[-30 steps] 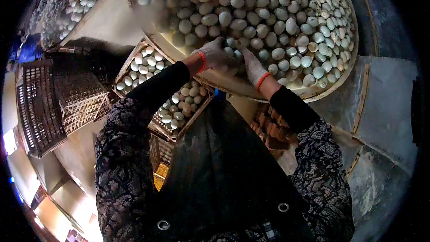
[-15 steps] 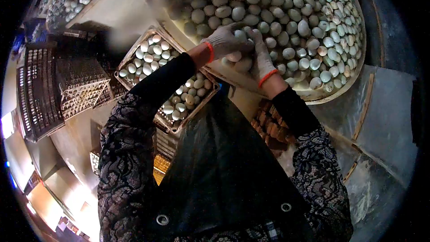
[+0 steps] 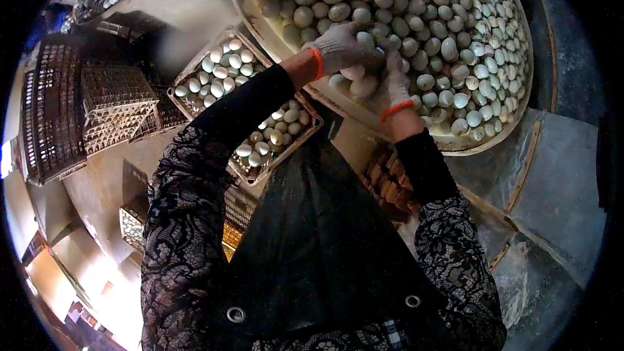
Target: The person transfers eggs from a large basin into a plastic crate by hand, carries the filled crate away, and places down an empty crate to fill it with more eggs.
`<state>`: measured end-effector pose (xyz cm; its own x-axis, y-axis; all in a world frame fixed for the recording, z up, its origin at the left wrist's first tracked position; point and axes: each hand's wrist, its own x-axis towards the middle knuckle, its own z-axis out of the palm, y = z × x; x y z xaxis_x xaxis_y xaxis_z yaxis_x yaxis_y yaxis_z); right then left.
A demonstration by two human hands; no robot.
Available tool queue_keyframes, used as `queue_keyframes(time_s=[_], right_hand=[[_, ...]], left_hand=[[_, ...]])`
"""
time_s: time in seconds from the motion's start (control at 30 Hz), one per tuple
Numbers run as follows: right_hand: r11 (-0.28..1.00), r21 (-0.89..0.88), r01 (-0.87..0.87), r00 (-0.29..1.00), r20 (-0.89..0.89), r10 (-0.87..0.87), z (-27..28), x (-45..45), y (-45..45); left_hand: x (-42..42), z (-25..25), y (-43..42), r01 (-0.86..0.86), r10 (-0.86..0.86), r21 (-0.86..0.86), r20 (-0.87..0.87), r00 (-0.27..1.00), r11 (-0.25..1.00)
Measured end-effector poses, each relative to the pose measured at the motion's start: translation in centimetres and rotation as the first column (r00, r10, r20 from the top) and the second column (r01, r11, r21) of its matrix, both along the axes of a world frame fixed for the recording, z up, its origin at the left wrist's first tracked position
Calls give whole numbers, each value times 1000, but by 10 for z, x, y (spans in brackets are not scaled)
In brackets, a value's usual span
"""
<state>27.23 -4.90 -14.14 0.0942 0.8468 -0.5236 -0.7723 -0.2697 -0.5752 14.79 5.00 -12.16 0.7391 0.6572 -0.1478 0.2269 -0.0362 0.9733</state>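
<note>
Over the near side of the tub (image 3: 338, 107), the left hand (image 3: 341, 49) curls about an egg (image 3: 365, 40), the right hand (image 3: 396, 84) just beside it, though I cannot tell if either grips; the crate (image 3: 286, 153) lies left of the tub, nearer the left hand.

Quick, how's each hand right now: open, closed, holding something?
Left hand: curved over eggs; whether it grips any can't be told.
Right hand: close beside eggs, fingers blurred; open or closed can't be told.
</note>
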Motion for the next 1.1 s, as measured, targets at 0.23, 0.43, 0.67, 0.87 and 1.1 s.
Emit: queue_keyframes(time_s=[0.23, 0.43, 0.67, 0.87, 1.1], right_hand=[[801, 576, -161, 978, -15, 207, 74, -21, 6], [817, 518, -253, 876, 482, -34, 69, -130, 54], [832, 369, -414, 904, 272, 330, 4, -237, 19], [749, -68, -659, 711, 268, 650, -126, -271, -11], [550, -242, -799, 334, 582, 741, -191, -291, -2]], left_hand=[[-31, 64, 10, -141, 210, 449, -108, 972, 882], [-146, 143, -27, -386, 368, 66, 196, 909, 920], [-246, 38, -84, -674, 672, 58, 56, 739, 736], [-280, -84, -135, -747, 812, -403, -16, 584, 529], [-291, -204, -160, -903, 900, -128, -102, 423, 410]])
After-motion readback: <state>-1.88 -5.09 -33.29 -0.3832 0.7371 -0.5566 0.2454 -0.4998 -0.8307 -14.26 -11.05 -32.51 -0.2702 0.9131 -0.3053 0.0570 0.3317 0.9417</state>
